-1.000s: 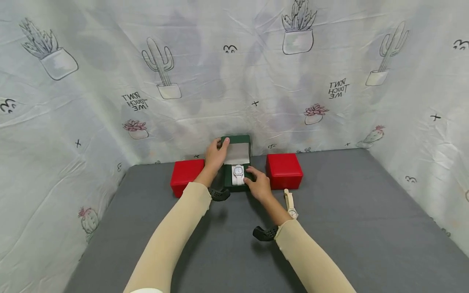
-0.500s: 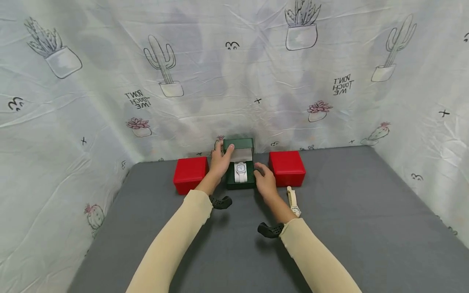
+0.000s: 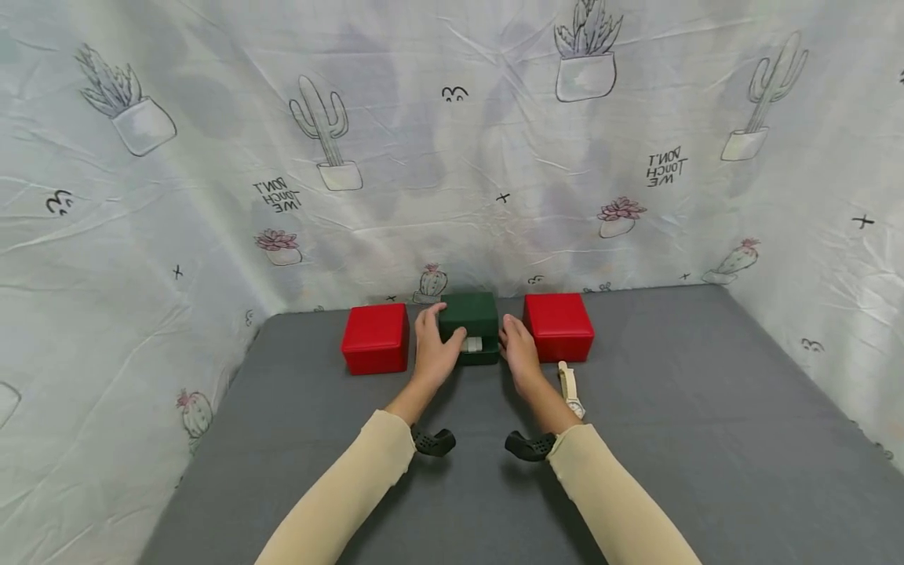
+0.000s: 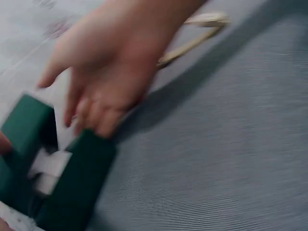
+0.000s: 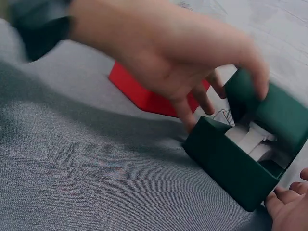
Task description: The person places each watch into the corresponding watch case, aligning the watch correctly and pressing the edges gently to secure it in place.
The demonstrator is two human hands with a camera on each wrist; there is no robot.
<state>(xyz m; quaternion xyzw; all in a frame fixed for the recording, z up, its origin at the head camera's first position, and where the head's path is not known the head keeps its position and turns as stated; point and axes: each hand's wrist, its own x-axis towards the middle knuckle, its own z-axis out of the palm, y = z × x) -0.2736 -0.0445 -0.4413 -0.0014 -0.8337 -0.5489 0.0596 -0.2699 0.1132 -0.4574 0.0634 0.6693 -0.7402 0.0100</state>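
Green watch box (image 3: 472, 323): stands on the grey surface (image 3: 636, 486), directly between both hands; runs crosswise, front wall toward the wearer.
Deciding relation, as judged: lies in the gap at the box's front, between lid (image 5: 281, 113) and base (image 5: 231, 168).
Lid angle: tilts forward over the base, parted from it along the front.
White cushion with white band (image 3: 475, 344): sits inside the box, visible through that gap; shows no dial.
Nearer hand: left for the lid, right for the base's right end.
Left hand (image 3: 435, 351): at the box's left front corner; thumb laid on the lid's front, fingers spread down the left side; loose, pressing rather than clasping.
Right hand (image 3: 520, 355): along the box's right side; relaxed, grasping nothing; touching the base or just beside it, cannot tell which.
Forearms (image 3: 346, 490): angled inward toward the box from its near side, palms facing across it.
Left red box (image 3: 376, 339): left of the green box, past the left hand.
Right red box (image 3: 559, 327): right of the green box, just beyond the right hand.
Cream wristwatch (image 3: 569, 384): right of the green box and nearer the wearer, lying beside the right wrist.
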